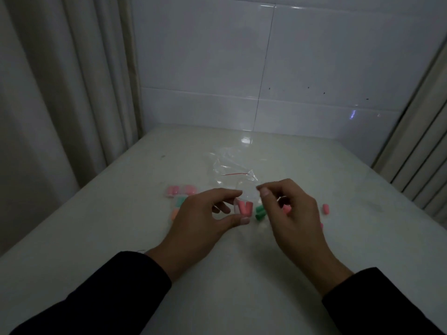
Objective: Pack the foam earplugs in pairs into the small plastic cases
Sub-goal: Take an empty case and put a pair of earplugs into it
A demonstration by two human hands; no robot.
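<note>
My left hand (205, 213) pinches a small clear plastic case (243, 207) between thumb and forefinger; two pink earplugs (244, 208) stand inside it. My right hand (287, 209) hovers just right of the case, thumb and forefinger pinched at the case's raised clear lid (251, 192). Two green earplugs (260, 212) lie on the table between my hands. A pink earplug (286, 209) shows under my right fingers, and another pink one (325, 209) lies further right.
Filled cases with pink (180, 190), green (181, 201) and orange (174, 213) earplugs sit left of my left hand. A crumpled clear zip bag (232, 170) lies behind the hands on the white table (242, 274). Tiled wall behind, curtains on both sides.
</note>
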